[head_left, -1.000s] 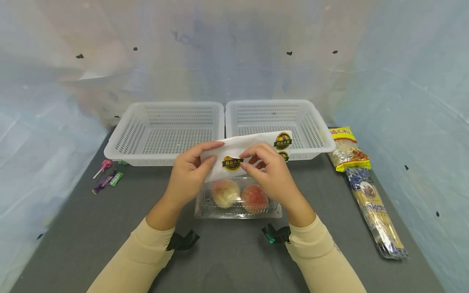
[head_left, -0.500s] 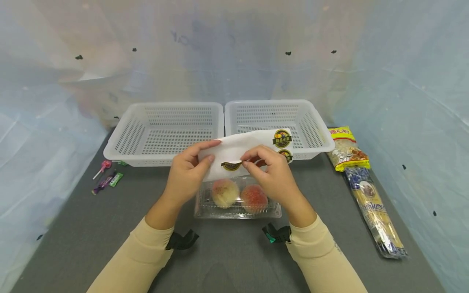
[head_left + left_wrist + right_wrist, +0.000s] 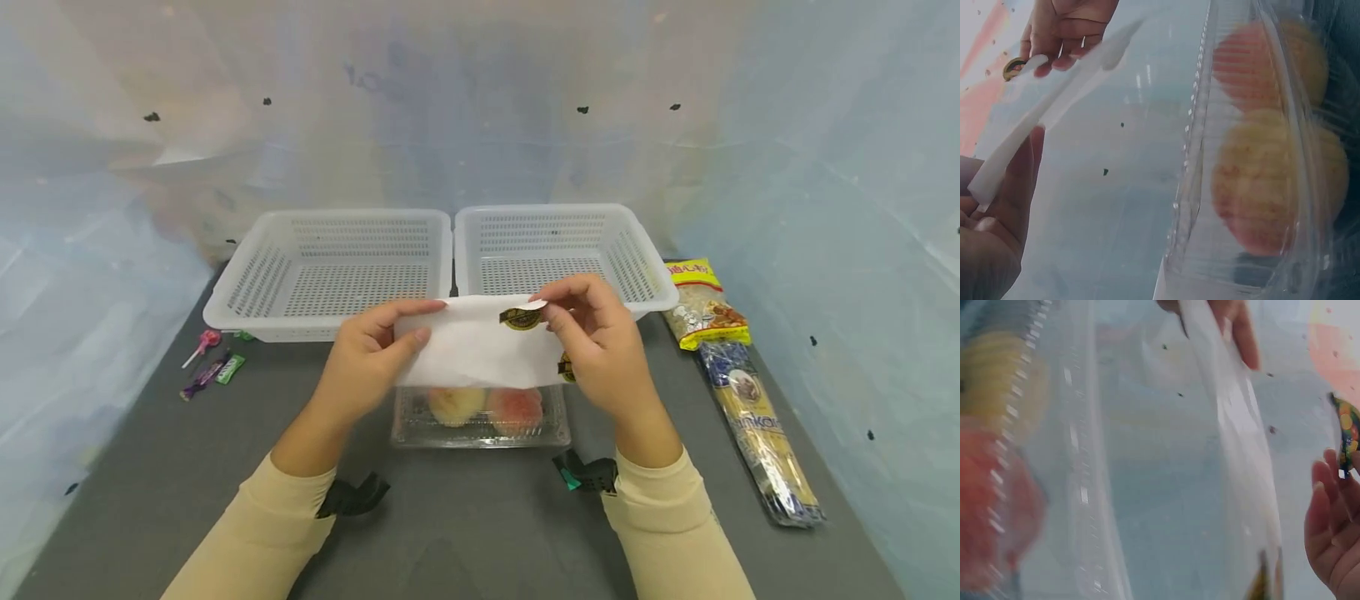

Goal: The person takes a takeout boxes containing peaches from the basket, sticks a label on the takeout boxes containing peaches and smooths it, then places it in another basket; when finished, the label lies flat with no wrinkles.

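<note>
My left hand [image 3: 367, 358] grips the left end of a white sticker sheet [image 3: 480, 342] between thumb and fingers, over the table. With thumb and index finger, my right hand [image 3: 603, 350] pinches a round black-and-gold sticker [image 3: 522, 317] whose upper edge curls over. In the right wrist view the sticker [image 3: 1349, 428] stands off the sheet [image 3: 1244, 425]. Another sticker [image 3: 567, 367] on the sheet is partly hidden behind the right hand. Below the sheet lies a clear plastic clamshell box [image 3: 480, 437] with two peaches [image 3: 456, 406] inside, their tops covered by the sheet.
Two white perforated baskets [image 3: 330, 321] stand side by side at the back. To the right lie a yellow-topped food bag [image 3: 705, 304] and a long pack of pasta [image 3: 757, 425]. A pink lollipop [image 3: 207, 340] and small wrapped candies [image 3: 230, 369] lie at the left.
The right hand has moved right and up, peeling the sticker away from the sheet. The sheet has tipped and come down over the upper part of the peaches.
</note>
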The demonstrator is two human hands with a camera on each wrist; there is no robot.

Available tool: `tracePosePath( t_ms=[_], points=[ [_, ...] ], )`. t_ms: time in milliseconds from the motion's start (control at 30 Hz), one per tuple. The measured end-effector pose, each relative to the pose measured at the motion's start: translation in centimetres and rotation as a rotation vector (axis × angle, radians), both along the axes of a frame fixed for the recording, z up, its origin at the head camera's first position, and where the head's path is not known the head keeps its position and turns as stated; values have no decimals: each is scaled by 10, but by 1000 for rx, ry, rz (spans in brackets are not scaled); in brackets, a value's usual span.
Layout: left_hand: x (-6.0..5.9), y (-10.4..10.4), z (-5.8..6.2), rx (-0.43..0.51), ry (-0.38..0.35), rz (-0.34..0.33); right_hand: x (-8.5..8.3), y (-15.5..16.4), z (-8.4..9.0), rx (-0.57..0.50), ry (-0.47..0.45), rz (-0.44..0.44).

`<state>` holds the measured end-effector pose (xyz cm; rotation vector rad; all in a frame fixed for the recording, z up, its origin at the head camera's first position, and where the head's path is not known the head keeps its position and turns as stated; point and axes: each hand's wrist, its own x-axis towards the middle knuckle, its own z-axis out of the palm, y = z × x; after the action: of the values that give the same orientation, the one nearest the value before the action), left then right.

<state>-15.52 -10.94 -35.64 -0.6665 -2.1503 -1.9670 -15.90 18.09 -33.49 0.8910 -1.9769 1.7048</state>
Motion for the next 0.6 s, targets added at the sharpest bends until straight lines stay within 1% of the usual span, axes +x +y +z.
tracePosePath(
  t_ms=[133, 200, 267, 367, 433, 600],
  points=[
    [8, -4, -3, -62, -32, -64, 1, 16, 9, -43, 51, -41],
    [14, -6, -6, -80, -69, -101, 1, 23, 13, -79, 69, -58],
    [21, -8, -10, -92, -115, -142, 1, 29, 15, -136, 63, -64],
    [34, -13, -17, -67, -173, -210, 1, 35, 17, -205, 42, -68],
    [43, -18, -22, -55, -189, -246, 0, 36, 18, -232, 28, -66],
    [66, -28, -38, -38, -229, -314, 2, 37, 17, -210, 0, -62]
  ],
)
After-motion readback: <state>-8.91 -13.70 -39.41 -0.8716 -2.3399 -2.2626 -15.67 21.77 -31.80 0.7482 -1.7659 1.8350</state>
